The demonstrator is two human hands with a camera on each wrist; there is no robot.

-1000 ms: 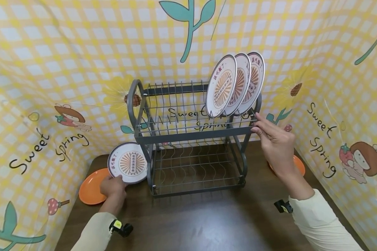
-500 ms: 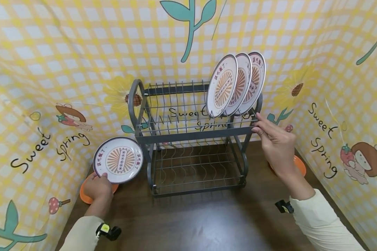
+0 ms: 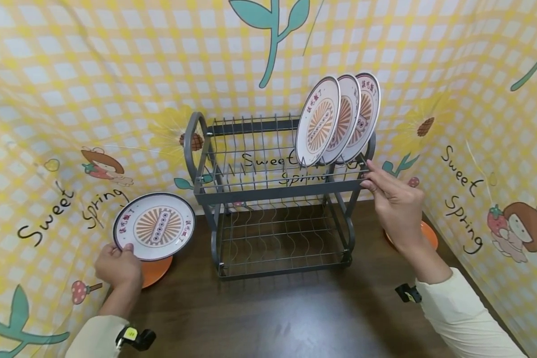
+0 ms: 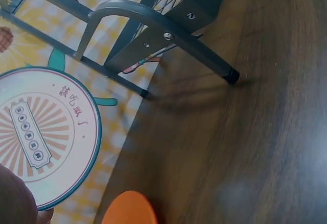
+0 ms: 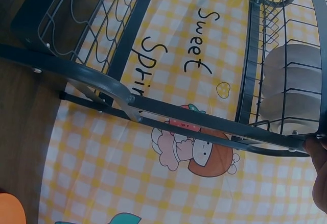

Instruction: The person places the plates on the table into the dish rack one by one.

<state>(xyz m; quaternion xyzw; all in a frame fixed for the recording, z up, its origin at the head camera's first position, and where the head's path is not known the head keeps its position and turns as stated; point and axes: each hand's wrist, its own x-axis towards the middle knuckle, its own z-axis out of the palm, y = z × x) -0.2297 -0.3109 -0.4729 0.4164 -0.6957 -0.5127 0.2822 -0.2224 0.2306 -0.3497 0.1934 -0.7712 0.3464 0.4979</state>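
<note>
My left hand (image 3: pixel 121 266) pinches the lower left rim of a white patterned plate (image 3: pixel 154 226), thumb on its face, and holds it tilted left of the dark grey two-tier dish rack (image 3: pixel 277 192). The same plate (image 4: pixel 46 132) fills the left of the left wrist view. At the rack's upper right front corner, my right hand (image 3: pixel 396 204) grips the frame with thumb and fingers. Beside it on the top tier, three matching plates (image 3: pixel 317 122) stand on edge in the slots. From behind and below, the right wrist view shows their pale backs (image 5: pixel 291 83).
An orange plate (image 3: pixel 155 272) lies on the brown table (image 3: pixel 268 318) at left, partly under the held plate. Another orange plate (image 3: pixel 429 234) sits at right behind my right forearm. Checked yellow cloth (image 3: pixel 130 59) lines the walls. The rack's lower tier (image 3: pixel 282 243) has wavy wires.
My left hand has lifted the white plate and drawn it left, away from the rack's side, over the orange plate. My right hand keeps its grip on the rack corner.
</note>
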